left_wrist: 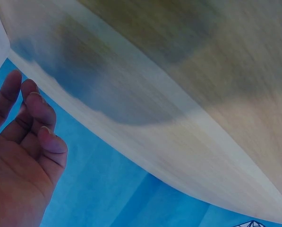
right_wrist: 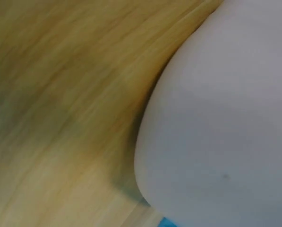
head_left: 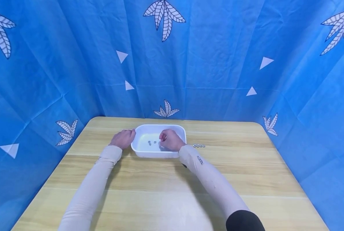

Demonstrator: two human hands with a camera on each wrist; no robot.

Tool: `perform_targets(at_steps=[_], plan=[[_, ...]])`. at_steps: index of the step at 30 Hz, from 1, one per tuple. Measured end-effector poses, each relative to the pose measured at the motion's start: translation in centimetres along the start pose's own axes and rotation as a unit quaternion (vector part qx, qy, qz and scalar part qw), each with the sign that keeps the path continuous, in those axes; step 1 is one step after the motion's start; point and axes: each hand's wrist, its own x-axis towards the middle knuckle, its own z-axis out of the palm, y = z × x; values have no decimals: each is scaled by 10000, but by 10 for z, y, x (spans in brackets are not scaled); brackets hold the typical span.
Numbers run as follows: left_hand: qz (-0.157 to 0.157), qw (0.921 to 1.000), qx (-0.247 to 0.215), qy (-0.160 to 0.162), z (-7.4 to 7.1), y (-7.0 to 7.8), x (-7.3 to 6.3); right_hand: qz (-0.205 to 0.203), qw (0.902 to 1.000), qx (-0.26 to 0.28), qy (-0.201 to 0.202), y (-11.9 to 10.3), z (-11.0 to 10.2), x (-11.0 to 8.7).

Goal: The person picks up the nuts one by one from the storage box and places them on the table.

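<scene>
Evidently a sorting job, by hand. White tray (head_left: pixel 155 155) sits toward the far side of the wooden surface (head_left: pixel 148 195), with blue cloth (head_left: pixel 218 48) hung behind.

Left hand (head_left: pixel 122 139) at the tray's left end, touching the rim. Left wrist view: fingers loosely bent, palm partly toward the camera, a corner of white just beyond the fingertips. Whether thumb and fingers actually grip the rim, cannot tell; contact looks like steadying.

Right hand (head_left: pixel 172 140) reaches over the front right of the tray, down inside it. Fingers curled, tips drawn close to the thumb as in a pinch. Anything between them is hidden or too small to make out. Right wrist view does not help: no fingers, only bare wood and a pale curved form.

Small metal pieces (head_left: pixel 150 144), nuts perhaps: three visible on the tray floor, left of the right hand, near one another. Four more in a neat row (head_left: pixel 197 146) on the surface, just right of the tray.

Step in hand, judged: taking a piece from the tray to lengthen the row, though the reverse cannot be ruled out. Next move probably calls for a sure fingertip pinch, a lift clear of the rim, and careful placing at the row's end.
</scene>
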Motion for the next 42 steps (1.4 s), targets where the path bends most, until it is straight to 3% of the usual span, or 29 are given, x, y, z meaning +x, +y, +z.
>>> perform_targets(at_steps=[15,42], plan=[[-37,10000,3,-37,-1,1,1,-145,9961,860,99,-2,-3,-2],[18,10000,25,-34,-3,1,4,22,9938,1067,308,1,-14,-3]])
